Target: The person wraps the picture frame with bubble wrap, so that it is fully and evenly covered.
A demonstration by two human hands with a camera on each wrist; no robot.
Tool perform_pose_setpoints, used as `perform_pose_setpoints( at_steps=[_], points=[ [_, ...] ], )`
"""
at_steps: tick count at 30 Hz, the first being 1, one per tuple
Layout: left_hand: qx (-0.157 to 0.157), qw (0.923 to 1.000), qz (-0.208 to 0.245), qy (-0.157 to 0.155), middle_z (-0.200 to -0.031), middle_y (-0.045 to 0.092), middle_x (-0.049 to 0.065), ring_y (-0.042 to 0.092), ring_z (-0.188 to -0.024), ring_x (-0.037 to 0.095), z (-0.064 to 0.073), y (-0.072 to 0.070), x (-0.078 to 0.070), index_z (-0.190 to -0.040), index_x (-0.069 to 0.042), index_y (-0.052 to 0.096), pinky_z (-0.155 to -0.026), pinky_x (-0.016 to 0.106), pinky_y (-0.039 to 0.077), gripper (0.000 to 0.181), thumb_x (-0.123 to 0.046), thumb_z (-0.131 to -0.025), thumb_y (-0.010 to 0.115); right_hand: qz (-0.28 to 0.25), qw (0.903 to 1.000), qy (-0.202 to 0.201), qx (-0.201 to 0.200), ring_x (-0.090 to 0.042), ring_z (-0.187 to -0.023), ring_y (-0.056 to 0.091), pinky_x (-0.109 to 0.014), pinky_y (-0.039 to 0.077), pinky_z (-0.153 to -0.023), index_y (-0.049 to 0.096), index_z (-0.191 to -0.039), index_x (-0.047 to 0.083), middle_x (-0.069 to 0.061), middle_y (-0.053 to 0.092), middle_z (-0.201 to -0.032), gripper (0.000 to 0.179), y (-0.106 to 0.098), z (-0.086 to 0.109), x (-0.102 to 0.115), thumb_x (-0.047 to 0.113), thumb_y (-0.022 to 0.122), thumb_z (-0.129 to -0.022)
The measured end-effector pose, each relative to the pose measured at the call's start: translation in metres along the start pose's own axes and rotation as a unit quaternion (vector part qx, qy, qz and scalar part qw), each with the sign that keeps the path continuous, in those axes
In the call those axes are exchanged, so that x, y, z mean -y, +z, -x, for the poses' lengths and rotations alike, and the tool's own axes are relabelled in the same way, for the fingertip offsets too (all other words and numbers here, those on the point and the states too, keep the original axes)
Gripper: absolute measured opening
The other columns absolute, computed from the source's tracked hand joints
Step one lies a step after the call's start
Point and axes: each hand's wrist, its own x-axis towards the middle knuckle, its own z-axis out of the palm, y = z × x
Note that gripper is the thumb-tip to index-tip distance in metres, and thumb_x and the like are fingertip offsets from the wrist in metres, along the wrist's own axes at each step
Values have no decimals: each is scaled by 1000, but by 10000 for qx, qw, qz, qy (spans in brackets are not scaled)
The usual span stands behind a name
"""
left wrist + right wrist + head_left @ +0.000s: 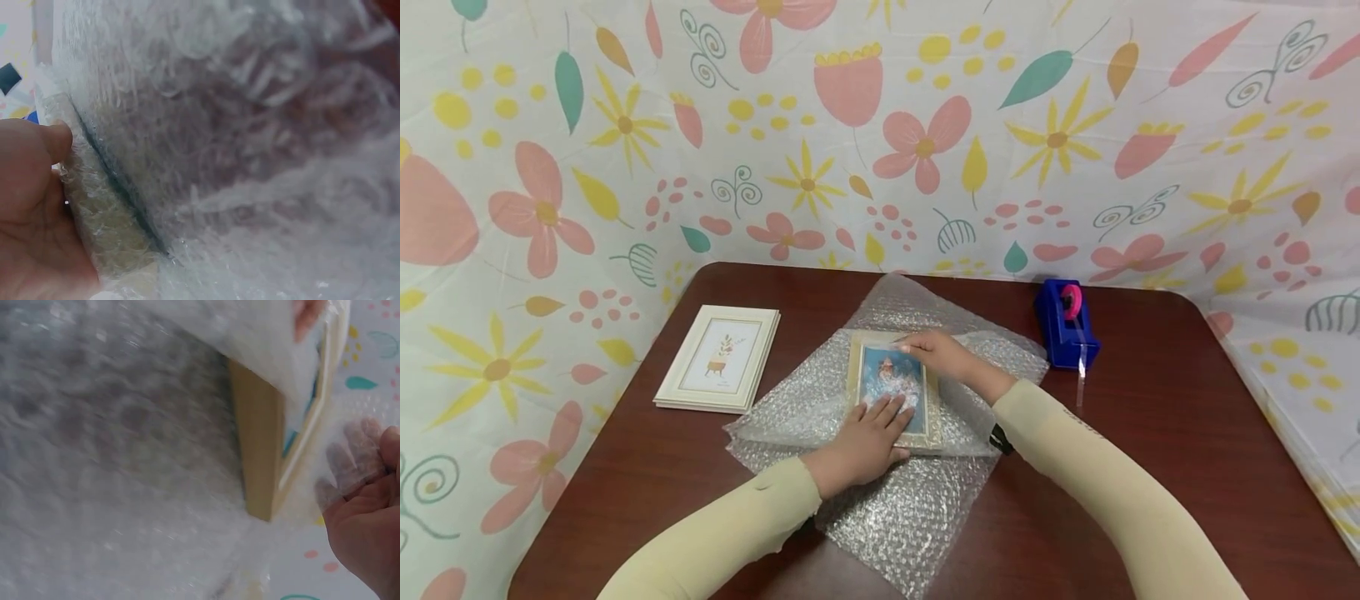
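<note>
A picture frame (932, 417) with a pale patterned border and a blue picture lies on a sheet of bubble wrap (895, 517). Part of the wrap is folded over the frame from the left. My left hand (868, 440) rests on the lower part of the frame, fingers spread across the covered picture. In the left wrist view its thumb (59, 140) touches the wrapped side. At the frame's upper right, my right hand (942, 357) pinches an edge of the wrap. In the right wrist view its fingers (356, 456) show through the clear sheet, beside the frame's bare side (257, 444).
White picture frames (718, 358), seemingly stacked, lie at the table's left. A blue tape dispenser (1060, 329) with a pink core stands at the back right, a strip of tape hanging from it. A flowered cloth (925, 150) hangs behind the dark wooden table (1187, 433).
</note>
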Motion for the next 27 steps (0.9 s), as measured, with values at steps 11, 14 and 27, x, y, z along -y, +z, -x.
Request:
perform_pose_setpoints(
  at_steps=[11, 14, 27],
  points=[
    [158, 9998, 111, -6, -174, 16, 1, 19, -162, 22, 3, -2, 5, -164, -20, 25, -130, 49, 25, 66, -48, -107, 44, 894, 9945, -507, 182, -38, -142, 52, -55, 43, -117, 57, -146, 8, -15, 54, -153, 40, 27, 7, -3, 16, 50, -108],
    [143, 9998, 140, 18, -174, 17, 2, 19, -162, 23, 3, -3, 6, -164, -20, 26, -130, 50, 25, 66, -48, -107, 44, 1259, 9901, -607, 127, -36, -144, 50, -56, 43, -117, 57, -146, 9, -13, 54, -154, 41, 32, 9, -4, 16, 53, -106],
    [69, 9995, 281, 154, -174, 17, 3, 20, -162, 24, -1, -1, 5, -164, -19, 26, -130, 50, 25, 66, -48, -107, 44, 1899, 9799, -611, 69, -38, -147, 46, -59, 43, -116, 53, -150, 12, -11, 51, -156, 45, 42, 15, -9, 18, 54, -105]
  ],
)
